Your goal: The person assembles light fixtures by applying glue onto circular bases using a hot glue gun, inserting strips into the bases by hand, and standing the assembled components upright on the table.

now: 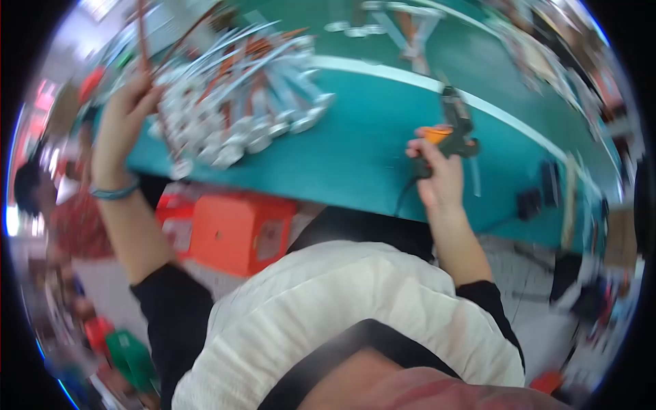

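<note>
Head view: grips a glue gun (456, 113) in the right hand (439, 167) with fingers (418, 145) wrapped round it. Aim the nozzle (447, 92), just ahead of those fingers, clear of skin; squeeze evenly. Holds the left arm (140, 236) stretched forward, seemingly pinching a thin brown strip (143, 41) in the blurred left hand (124, 106), just beside the piled strips (249, 102) on the green table (369, 160).

One glue gun (456, 119), one wristband (115, 193) — sticks (239, 99) uncountable

A thin reddish-brown strip (142, 37), blurred, is held at left, and a dark, orange-triggered glue gun (454, 113) points away above the green counter (369, 143).
</note>
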Motion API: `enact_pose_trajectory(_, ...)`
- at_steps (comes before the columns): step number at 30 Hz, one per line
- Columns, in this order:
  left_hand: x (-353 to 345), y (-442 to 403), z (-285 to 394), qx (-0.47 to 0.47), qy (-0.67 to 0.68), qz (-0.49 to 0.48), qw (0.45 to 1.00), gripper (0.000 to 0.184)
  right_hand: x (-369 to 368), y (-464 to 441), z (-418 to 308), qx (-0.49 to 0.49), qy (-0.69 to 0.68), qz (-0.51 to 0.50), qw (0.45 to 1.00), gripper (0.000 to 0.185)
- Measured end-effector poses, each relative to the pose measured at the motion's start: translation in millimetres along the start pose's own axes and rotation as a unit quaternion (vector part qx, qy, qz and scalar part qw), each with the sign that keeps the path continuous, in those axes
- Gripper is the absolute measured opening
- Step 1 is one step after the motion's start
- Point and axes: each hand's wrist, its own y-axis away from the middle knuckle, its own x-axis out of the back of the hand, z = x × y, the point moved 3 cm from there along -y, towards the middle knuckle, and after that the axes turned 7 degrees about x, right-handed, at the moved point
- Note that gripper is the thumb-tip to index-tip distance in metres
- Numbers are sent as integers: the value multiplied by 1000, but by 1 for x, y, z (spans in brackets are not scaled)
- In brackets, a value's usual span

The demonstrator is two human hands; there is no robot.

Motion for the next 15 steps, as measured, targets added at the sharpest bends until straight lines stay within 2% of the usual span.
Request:
enact_pose_trajectory(2,-7,-59,-1,-15,-103,-90,990,24,20,11,-12,22,23,34,999,35)
enact_pose_trajectory(3,-18,-92,-14,-29,-167,-75,983,26,25,17,-20,25,23,38,999,36)
enact_pose_trajectory(5,-45,-162,-62,-29,-205,-90,974,30,46,27,-24,44,-2,49,998,39)
enact_pose_trajectory(6,-61,-203,-105,8,-216,-134,967,34,52,32,-29,49,3,52,997,38)
enact_pose_trajectory(7,-76,-208,-97,-9,-266,-106,958,37,61,39,-32,58,-1,56,997,37)
enact_pose_trajectory(8,-90,-232,-123,-45,-273,-107,955,40,76,42,-31,59,17,38,997,33)
enact_pose_trajectory(9,-95,-238,-126,-61,-335,-117,933,41,83,50,-36,55,17,68,996,30)
enact_pose_trajectory(10,-95,-254,-148,-79,-323,-86,939,40,89,58,-42,47,17,94,994,27)
enact_pose_trajectory(11,-94,-236,-106,-64,-351,-56,932,36,100,66,-47,60,23,102,993,25)
enact_pose_trajectory(12,-90,-238,-96,-72,-367,-75,925,34,112,73,-48,70,28,109,991,24)
enact_pose_trajectory(14,-81,-248,-98,-152,-161,23,975,36,131,90,-59,86,48,130,987,21)
enact_pose_trajectory(15,-73,-233,-66,-173,-136,40,975,38,139,94,-63,90,62,146,983,21)
